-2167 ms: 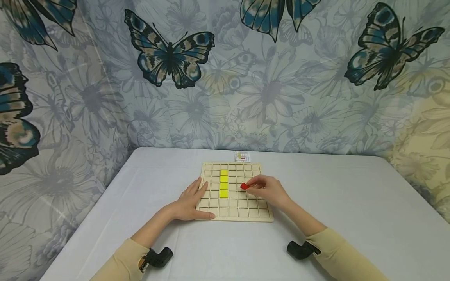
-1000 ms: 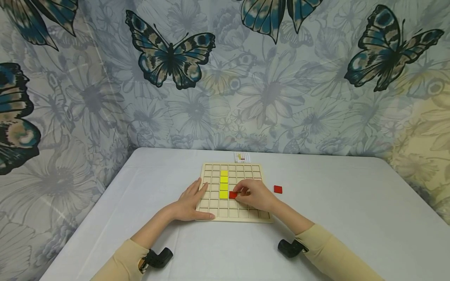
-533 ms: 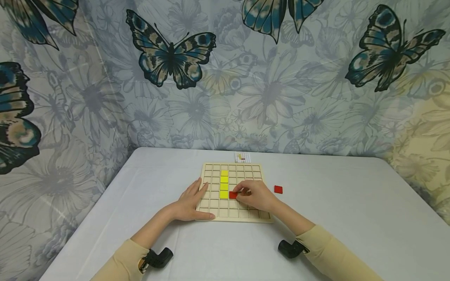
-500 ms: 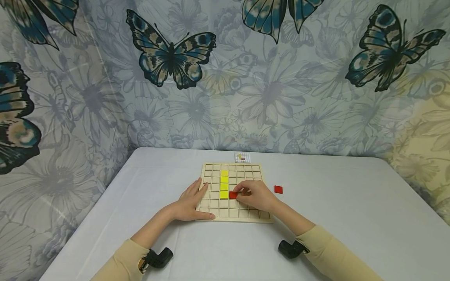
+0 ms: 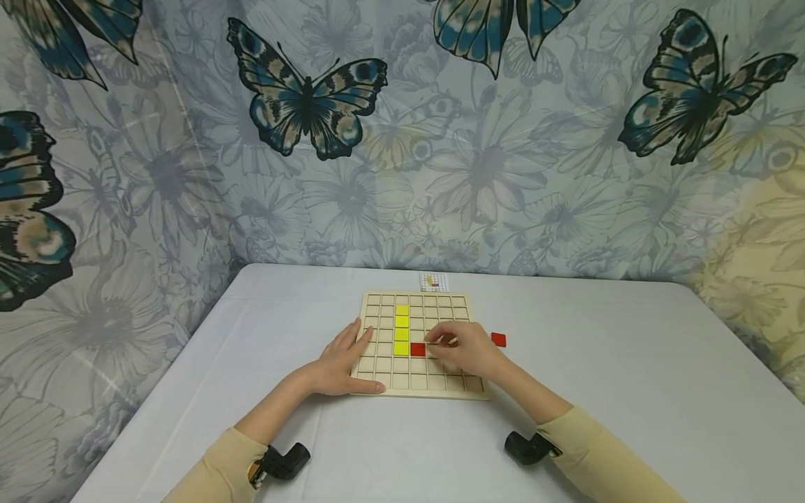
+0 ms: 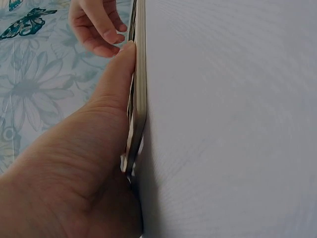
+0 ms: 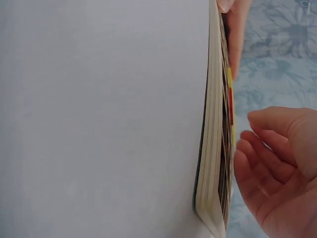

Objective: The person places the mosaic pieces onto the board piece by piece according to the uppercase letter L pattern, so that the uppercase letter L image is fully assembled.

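Observation:
A pale wooden grid board (image 5: 418, 381) lies on the white table. My left hand (image 5: 333, 367) rests on its left side with fingers spread and the thumb along the near edge. In the board stands a column of several yellow square tiles (image 5: 401, 328). Flat beside the lowest yellow one is a red square tile (image 5: 418, 349). Just right of that tile, my right hand (image 5: 468, 348) hovers over the board. In the right wrist view, the fingers of the right hand (image 7: 280, 168) are loosely bent, apart from the thumb, holding nothing.
Another red tile (image 5: 498, 339) lies on the table (image 5: 616, 363) right of the board, partly behind the right hand. A small printed card (image 5: 434, 281) with a coloured grid pattern lies beyond the board's far edge. A butterfly-patterned cloth (image 5: 478, 168) hangs behind the table.
My right hand carried the red tile left and down to the cell beside the lowest yellow tile, then let go and drew back slightly right. The left hand stayed put.

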`<action>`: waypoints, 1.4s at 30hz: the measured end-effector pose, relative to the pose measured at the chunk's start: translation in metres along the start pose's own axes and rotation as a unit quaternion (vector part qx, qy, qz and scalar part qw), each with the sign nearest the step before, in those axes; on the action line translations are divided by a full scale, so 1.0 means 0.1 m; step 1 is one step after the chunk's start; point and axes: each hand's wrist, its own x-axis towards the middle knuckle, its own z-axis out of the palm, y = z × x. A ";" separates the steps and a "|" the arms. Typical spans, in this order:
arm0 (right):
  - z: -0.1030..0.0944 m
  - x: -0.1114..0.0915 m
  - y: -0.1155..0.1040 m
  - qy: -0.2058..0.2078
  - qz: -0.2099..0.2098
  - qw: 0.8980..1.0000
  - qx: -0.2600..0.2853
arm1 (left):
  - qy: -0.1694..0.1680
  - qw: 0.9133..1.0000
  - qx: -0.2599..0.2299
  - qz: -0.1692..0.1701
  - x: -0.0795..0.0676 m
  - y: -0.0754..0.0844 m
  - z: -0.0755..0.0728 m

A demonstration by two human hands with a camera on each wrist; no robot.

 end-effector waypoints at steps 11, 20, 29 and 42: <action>-0.26 -0.16 0.19 0.060 0.060 0.996 0.011 | 0.000 1.000 0.005 -0.003 0.01 0.01 0.01; -0.49 -0.27 0.39 0.094 0.079 0.992 -0.024 | -0.001 1.000 0.005 -0.002 0.00 0.02 0.01; -0.64 -0.35 0.52 0.073 0.121 0.988 -0.055 | -0.001 1.000 0.006 -0.002 0.00 0.04 0.00; -0.68 -0.38 0.64 0.041 0.151 0.986 -0.060 | 0.000 1.000 -0.001 0.000 0.00 0.03 0.00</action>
